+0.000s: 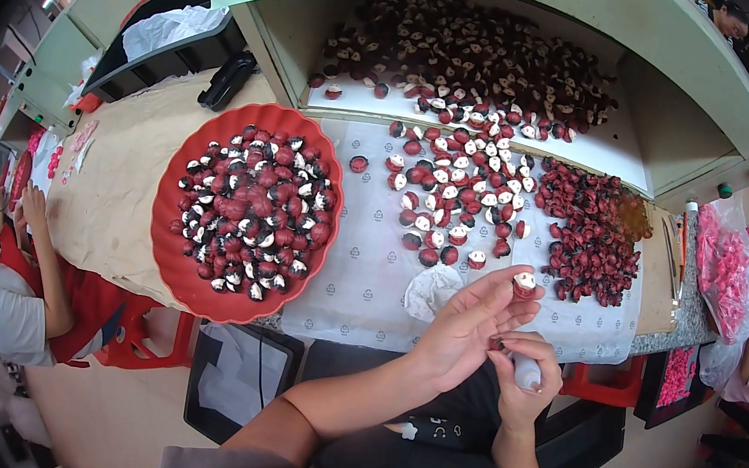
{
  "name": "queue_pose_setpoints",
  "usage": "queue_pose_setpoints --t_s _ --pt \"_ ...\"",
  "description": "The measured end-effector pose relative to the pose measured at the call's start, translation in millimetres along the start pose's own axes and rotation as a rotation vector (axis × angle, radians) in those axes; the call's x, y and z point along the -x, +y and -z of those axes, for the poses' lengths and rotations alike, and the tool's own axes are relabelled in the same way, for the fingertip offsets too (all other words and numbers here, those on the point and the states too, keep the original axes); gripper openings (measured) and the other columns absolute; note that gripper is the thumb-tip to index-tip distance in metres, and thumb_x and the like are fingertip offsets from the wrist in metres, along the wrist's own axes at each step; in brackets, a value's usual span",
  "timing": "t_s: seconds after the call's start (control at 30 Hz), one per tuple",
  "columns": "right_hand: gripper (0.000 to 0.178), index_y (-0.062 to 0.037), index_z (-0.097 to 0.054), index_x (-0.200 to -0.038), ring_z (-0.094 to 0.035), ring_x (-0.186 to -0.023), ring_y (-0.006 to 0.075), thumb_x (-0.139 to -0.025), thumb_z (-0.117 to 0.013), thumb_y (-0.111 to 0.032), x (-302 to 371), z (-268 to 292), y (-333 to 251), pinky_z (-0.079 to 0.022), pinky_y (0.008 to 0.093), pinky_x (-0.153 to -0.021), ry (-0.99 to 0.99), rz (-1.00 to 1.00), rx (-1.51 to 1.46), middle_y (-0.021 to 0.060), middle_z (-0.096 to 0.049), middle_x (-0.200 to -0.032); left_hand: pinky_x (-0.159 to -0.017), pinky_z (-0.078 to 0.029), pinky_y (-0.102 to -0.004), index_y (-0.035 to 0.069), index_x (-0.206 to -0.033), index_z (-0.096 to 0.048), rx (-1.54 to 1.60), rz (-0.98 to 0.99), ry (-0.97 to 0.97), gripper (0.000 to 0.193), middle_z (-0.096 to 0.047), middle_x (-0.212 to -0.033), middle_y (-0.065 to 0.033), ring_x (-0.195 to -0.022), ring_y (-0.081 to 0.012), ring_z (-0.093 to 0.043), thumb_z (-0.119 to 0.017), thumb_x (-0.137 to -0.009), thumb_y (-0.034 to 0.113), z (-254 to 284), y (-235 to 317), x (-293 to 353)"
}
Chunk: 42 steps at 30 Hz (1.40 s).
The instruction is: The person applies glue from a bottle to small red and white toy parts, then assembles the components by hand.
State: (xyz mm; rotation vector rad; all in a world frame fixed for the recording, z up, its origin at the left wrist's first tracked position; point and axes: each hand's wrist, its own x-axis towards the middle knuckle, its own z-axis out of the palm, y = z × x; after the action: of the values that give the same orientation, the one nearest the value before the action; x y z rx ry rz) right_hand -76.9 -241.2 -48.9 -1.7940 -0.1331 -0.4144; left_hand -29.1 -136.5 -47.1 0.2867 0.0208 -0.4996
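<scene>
Both of our hands met low in the view, at about five o'clock from the centre of the workbench (118, 193). Our left hand (466, 325) was spread fairly wide, palm turned up, with its fingertips pinching a small red-and-white piece (524, 285) held up at the hand's one o'clock. Our right hand (526, 374) was curled narrow around a small white bottle (528, 373), its tip hidden against the left palm; we could not tell whether the tip touched the piece.

At eleven o'clock from the hands lay a white crumpled wrapper (428, 289) on the pale printed sheet (361, 270). At twelve o'clock a loose cluster of red-and-white pieces (455, 188) spread over that sheet, and at one o'clock a heap of all-red pieces (590, 228) lay just beside it. At ten o'clock a round red tray (170, 237) held a mound of dark red, white and black pieces. Farther off at twelve o'clock a white shelf (591, 148) carried many more dark pieces. At three o'clock a clear bag of pink pieces (726, 263) stood at the bench's edge. Another person in a red-and-white top (6, 301) sat at nine o'clock.
</scene>
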Motion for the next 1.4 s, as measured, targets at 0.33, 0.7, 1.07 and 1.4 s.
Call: queue_pose_setpoints --t_s 0.33,0.7,1.07,1.4 --pt "0.016 0.0014 -0.057 -0.076 -0.056 -0.072 0.0204 -0.063 -0.066 0.002 0 4 -3 -0.045 0.0275 -0.064 -0.015 0.210 0.307 0.0121 -0.058 -0.079 -0.087 -0.038 -0.0278 0.003 -0.115 -0.042 0.047 0.031 0.025 0.035 -0.052 -0.103 -0.0108 -0.096 -0.0155 -0.049 -0.048 -0.084 0.019 3 -6 4" --pt "0.016 0.0026 -0.056 -0.078 -0.057 -0.074 0.0221 -0.064 -0.061 0.007 -26 29 -13 -0.045 0.0282 -0.067 0.252 0.219 0.093 0.0154 -0.059 -0.080 -0.084 -0.040 -0.0296 0.001 -0.106 -0.049 -0.071 0.045 -0.048 0.028 -0.056 -0.096 -0.0079 -0.092 -0.0165 -0.053 -0.050 -0.083 0.016 6 -9 7" --pt "0.023 -0.0025 -0.060 -0.080 -0.059 -0.069 0.0202 -0.059 -0.068 0.001 -25 27 -16 -0.043 0.0258 -0.061 0.137 0.359 0.251 0.0117 -0.062 -0.083 -0.082 -0.040 -0.0270 -0.001 -0.099 -0.052 -0.282 -0.005 -0.024 0.023 -0.057 -0.094 -0.0081 -0.088 -0.0137 -0.053 -0.053 -0.081 0.012 0 -17 10" --pt "0.030 -0.0021 -0.060 -0.084 -0.057 -0.065 0.0187 -0.056 -0.069 0.003 -17 23 -10 -0.045 0.0248 -0.054 0.181 0.429 0.364 0.0084 -0.059 -0.078 -0.077 -0.043 -0.0244 -0.002 -0.096 -0.056 -0.328 -0.015 0.063 0.020 -0.059 -0.091 -0.0090 -0.084 -0.0129 -0.055 -0.055 -0.078 0.005 3 -19 14"
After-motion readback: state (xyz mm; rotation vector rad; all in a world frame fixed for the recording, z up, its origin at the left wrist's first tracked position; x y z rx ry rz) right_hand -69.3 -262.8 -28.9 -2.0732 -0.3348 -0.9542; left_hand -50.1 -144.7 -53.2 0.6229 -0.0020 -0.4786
